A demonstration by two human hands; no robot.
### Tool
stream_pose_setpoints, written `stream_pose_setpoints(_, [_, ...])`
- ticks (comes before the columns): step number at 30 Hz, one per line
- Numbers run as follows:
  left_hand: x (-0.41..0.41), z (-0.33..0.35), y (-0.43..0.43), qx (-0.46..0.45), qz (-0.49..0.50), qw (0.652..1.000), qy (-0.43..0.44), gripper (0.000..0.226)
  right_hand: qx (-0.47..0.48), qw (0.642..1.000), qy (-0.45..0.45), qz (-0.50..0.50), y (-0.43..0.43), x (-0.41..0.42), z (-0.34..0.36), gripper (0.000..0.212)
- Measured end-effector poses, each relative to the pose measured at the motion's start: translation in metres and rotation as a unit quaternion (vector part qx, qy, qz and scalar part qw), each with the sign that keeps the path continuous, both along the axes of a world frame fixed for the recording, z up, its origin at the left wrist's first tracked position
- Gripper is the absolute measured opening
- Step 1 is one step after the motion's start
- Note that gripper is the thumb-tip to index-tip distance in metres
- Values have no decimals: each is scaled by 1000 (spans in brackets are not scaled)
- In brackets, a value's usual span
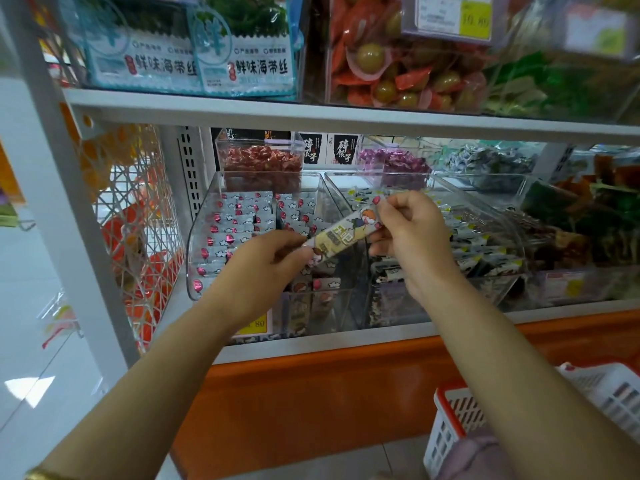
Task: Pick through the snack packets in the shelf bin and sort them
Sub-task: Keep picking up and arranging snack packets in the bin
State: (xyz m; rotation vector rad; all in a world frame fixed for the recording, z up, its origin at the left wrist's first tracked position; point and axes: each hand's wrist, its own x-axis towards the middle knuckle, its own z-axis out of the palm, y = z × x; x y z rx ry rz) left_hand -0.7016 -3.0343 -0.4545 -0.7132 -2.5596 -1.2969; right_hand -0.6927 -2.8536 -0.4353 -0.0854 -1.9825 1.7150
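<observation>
At the lower right of the frame we record a white slotted basket (pixel 460 420) with a red rim, near the orange shelf base (pixel 329 386). Both forearms reach up from the bottom edge.

At centre frame, the left hand (pixel 263 268) pinches the lower-left end of one long snack packet (pixel 341 235), fingers curled round it. The right hand (pixel 412 233) nips the upper-right end between thumb and forefinger, the other fingers folded. We find the packet pale with cartoon print, tilted up to the right, and held in the air over the front clear bin (pixel 197 244), apart from its contents.

That bin holds rows of grey packets (pixel 235 223) with red marks, and a yellow price label (pixel 254 323) sits at its front. Just beside it on the right, a second clear bin (pixel 512 233) holds dark-and-white packets (pixel 485 251).

Behind these, smaller tubs contain red-wrapped sweets (pixel 259 161) and purple-wrapped sweets (pixel 394 161). At the upper left, on the shelf above, stand blue seaweed packs (pixel 242 64). Right of them we note a bin of orange and green sweets (pixel 398 74).
</observation>
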Motion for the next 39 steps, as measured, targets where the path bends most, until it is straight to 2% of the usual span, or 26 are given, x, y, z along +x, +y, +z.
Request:
stream_pose_setpoints(3, [0,0,-1,91,20,992,-80,17,-67,997,-15,34,-2,2,-3,9])
stream_pose_setpoints(8, [1,1,-3,238,33,951,-196,19,-172,979,-30,108,0,5,-3,14])
stream_pose_setpoints(11, [2,5,-4,352,9,903,-246,15,-218,965,-51,138,2,7,-3,13])
stream_pose_setpoints(15, [2,10,-5,461,-4,840,-287,28,-248,951,-71,169,4,8,-3,10])
stream_pose_setpoints(21, [2,10,-10,467,35,839,-277,22,-312,926,-93,190,6,9,0,6])
stream_pose_setpoints(25, [1,12,-11,491,25,810,-320,13,-342,915,-98,192,5,9,1,15])
stream_pose_setpoints(30, [2,13,-11,514,21,787,-341,13,-262,943,-84,189,3,9,-1,13])
stream_pose_setpoints(32, [3,14,-12,521,14,779,-347,15,-229,951,-74,196,3,10,0,22])
stream_pose_setpoints(33, [3,14,-12,523,11,779,-347,16,-214,955,-67,192,2,10,-1,20])
stream_pose_setpoints(36, [4,14,-10,510,9,794,-330,16,-190,964,-56,175,1,10,-2,7])
stream_pose_setpoints(39, [6,13,-8,486,9,820,-303,18,-167,972,-40,158,0,9,-4,9])
